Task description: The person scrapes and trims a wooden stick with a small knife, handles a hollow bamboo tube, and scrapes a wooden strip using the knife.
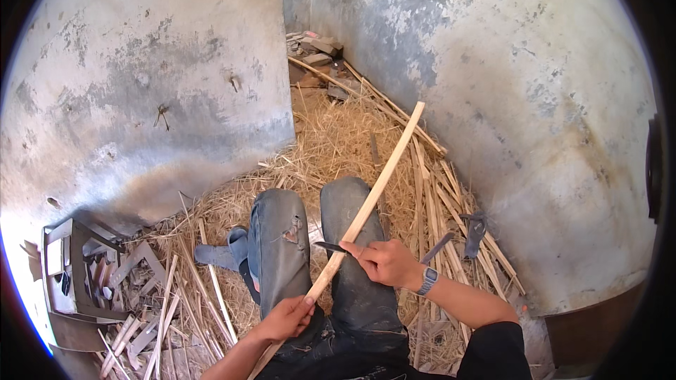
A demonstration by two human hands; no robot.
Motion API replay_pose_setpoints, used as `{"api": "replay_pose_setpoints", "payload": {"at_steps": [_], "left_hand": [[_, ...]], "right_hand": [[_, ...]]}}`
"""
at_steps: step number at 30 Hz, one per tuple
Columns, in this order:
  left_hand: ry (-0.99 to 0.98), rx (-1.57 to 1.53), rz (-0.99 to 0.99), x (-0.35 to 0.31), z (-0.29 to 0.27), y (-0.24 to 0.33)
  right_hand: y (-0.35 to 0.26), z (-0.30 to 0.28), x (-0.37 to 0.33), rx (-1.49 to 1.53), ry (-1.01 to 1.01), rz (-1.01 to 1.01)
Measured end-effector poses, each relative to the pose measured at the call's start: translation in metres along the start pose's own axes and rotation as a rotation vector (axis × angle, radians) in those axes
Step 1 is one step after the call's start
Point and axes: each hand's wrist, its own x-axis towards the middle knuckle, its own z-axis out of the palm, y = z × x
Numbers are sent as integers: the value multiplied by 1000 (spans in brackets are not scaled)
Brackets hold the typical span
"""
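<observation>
A long pale wooden strip (384, 177) slants across my lap, its far end up and to the right over the shavings. My left hand (287, 318) is closed around its lower part, thumb on top. My right hand (382, 262) grips a knife whose dark blade (329, 246) points left and lies across the strip near my knees. The knife's handle is hidden inside my fingers. Beneath the strip are my legs in worn, dusty jeans (282, 239), with a tear at the left knee.
Wood shavings (327, 134) cover the floor. Several loose wooden strips (431, 211) lie along the right wall (535, 98). At the left stands a dark frame-like box (74, 267) among wood scraps. Rubble (317, 49) sits in the far corner, past the left wall's edge (289, 98).
</observation>
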Motion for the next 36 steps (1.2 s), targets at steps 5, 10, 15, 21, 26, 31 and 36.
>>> {"api": "replay_pose_setpoints", "payload": {"at_steps": [5,10,15,21,26,31,36], "left_hand": [[4,11,-2,-4,0,3],[-60,-30,-48,4,1,18],[-29,0,31,19,5,9],[-4,46,19,20,11,16],[-79,-78,-59,19,4,19],[-199,-265,-84,17,0,19],[-214,-284,-119,19,-2,15]], "right_hand": [[38,-54,42,-91,112,459],[51,-32,24,-93,56,239],[-24,-8,-8,-239,-263,-5],[11,-33,4,-202,167,399],[-28,-8,-16,-35,-114,125],[-9,-28,9,-117,127,379],[-18,-13,-12,-75,-92,82]]}}
